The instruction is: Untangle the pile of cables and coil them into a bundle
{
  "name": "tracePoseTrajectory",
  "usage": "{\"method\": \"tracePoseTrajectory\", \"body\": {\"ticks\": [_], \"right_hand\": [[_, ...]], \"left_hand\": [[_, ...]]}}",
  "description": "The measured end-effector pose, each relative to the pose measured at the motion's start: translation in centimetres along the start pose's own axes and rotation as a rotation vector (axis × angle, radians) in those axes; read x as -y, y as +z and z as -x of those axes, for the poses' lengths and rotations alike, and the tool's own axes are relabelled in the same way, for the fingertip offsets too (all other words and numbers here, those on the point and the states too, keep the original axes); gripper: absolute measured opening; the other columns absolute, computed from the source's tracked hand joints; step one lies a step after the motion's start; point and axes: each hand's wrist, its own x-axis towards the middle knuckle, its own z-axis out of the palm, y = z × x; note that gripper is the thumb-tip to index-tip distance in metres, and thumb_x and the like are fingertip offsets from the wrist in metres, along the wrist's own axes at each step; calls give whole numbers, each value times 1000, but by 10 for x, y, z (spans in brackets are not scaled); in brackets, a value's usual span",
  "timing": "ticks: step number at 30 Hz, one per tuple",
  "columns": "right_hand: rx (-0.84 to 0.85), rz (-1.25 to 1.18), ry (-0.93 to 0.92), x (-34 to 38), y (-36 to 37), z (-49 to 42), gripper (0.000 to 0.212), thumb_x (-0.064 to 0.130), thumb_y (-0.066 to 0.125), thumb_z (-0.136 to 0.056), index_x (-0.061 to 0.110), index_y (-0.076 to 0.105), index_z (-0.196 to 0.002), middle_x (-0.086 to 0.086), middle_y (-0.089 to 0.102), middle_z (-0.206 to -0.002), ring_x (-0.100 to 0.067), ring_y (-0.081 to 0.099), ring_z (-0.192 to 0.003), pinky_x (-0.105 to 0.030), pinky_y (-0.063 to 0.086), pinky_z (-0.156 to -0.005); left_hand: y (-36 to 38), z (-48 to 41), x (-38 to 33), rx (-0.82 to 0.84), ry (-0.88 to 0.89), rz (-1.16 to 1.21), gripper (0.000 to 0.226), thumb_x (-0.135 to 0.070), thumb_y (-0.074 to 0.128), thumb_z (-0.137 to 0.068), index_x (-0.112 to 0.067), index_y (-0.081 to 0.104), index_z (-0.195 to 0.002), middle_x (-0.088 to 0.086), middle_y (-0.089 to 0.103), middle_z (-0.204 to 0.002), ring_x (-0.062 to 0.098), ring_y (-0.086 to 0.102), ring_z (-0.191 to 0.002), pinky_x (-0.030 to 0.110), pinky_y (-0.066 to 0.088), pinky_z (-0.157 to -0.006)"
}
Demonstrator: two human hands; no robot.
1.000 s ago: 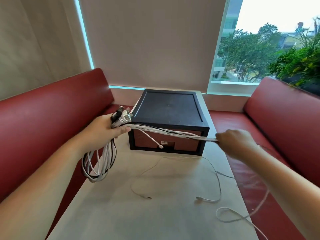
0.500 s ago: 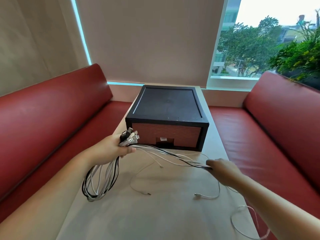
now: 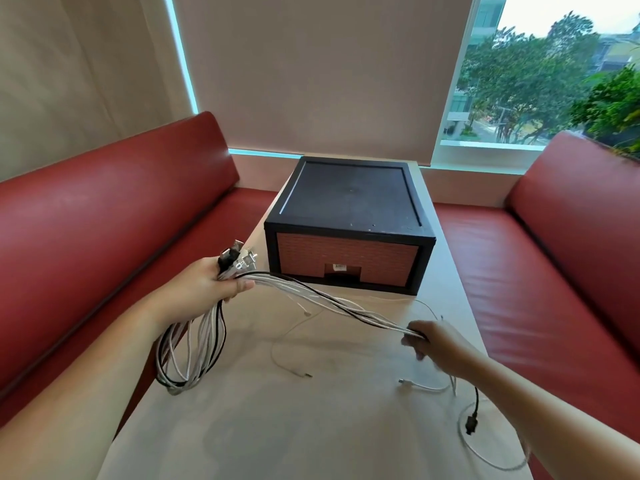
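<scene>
- progress: you look roughly midway. your left hand (image 3: 207,289) is curled tight round the gathered cables (image 3: 329,301). the plug ends (image 3: 235,258) stick up out of the fist, and the hanging loops (image 3: 204,344) droop below it at the left edge of the table (image 3: 277,427).
- from that fist the strands run together across to your right hand (image 3: 436,344). its fingers are curled round them low over the table; how hard they pinch i cannot tell.
- done, by the look of it: most strands lie side by side with only a slight twist, and the first turns of the coil are made.
- left to do: the loose tails (image 3: 471,421) past your right hand trail toward the right edge of the table, one ending in a black plug. these need drawing in and winding on.
- also left: a thin white cable (image 3: 304,374) lies by itself on the table between your hands, and another white lead (image 3: 420,385) with a small connector lies near your right wrist. whether either joins the held bunch is unclear.
- the black box (image 3: 349,216) stands at the far end of the table, apart from the coil.
</scene>
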Motion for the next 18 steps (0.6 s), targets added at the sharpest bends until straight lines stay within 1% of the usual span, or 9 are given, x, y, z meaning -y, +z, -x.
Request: {"method": "tracePoseTrajectory", "body": {"ticks": [3,5,7,10,12,13,15,17,18], "right_hand": [[1,-227,41,-7,-6,3,18,15,59,-94,16,63,-76,2,56,-51,-7,58,-45,-21,37,-42],[-5,-250,70,-8,-9,3,20,24,60,-94,15,63,-76,2,46,-49,-14,49,-42,-24,38,-44],[-31,-31,51,-7,-13,7,32,42,57,-94,18,60,-73,4,46,-54,-16,44,-48,-27,38,-51],[-38,539,-32,-4,-20,11,36,58,47,-93,23,57,-86,1,60,-76,-24,62,-78,-31,41,-62],[-93,809,-24,-1,-29,11,21,40,47,-97,23,57,-105,0,66,-98,-26,65,-95,-30,38,-63],[-141,908,-3,1,-34,11,15,27,47,-96,23,56,-107,0,67,-101,-24,66,-96,-29,36,-64],[-279,1003,38,1,-41,12,21,8,51,-86,22,59,-99,0,68,-91,-23,66,-85,-30,31,-64],[-425,1024,19,-4,-45,12,20,3,59,-75,19,60,-87,-1,66,-76,-24,64,-72,-32,29,-64],[-433,1024,25,-7,-44,13,21,3,59,-75,19,59,-88,-2,66,-78,-24,64,-73,-33,32,-65]], "left_hand": [[3,-1,1,2,9,13,30,-17,68,-90,-17,52,-65,-14,48,-51,0,43,-51,15,33,-53],[4,-3,0,5,12,26,28,-16,68,-90,-15,53,-67,-14,48,-51,0,45,-50,13,34,-52],[3,-4,0,5,15,27,28,-17,69,-90,-14,53,-67,-13,49,-50,1,45,-50,13,34,-53],[4,-4,0,42,12,19,27,-19,70,-89,-11,53,-69,-12,50,-52,1,45,-52,14,35,-54],[8,-4,-1,82,15,-4,28,-21,71,-89,-11,52,-70,-11,49,-53,1,44,-53,17,34,-55],[10,-4,-2,93,18,-5,28,-21,71,-89,-11,52,-70,-11,49,-54,1,44,-53,17,34,-55],[13,-5,-1,95,16,14,29,-21,71,-89,-10,51,-70,-12,49,-53,1,44,-53,17,34,-55],[17,-6,1,110,2,35,28,-22,72,-88,-10,53,-72,-11,50,-55,1,45,-55,19,36,-59],[19,-6,1,125,1,41,27,-23,72,-88,-10,53,-74,-11,51,-56,1,46,-55,20,37,-60]]}}
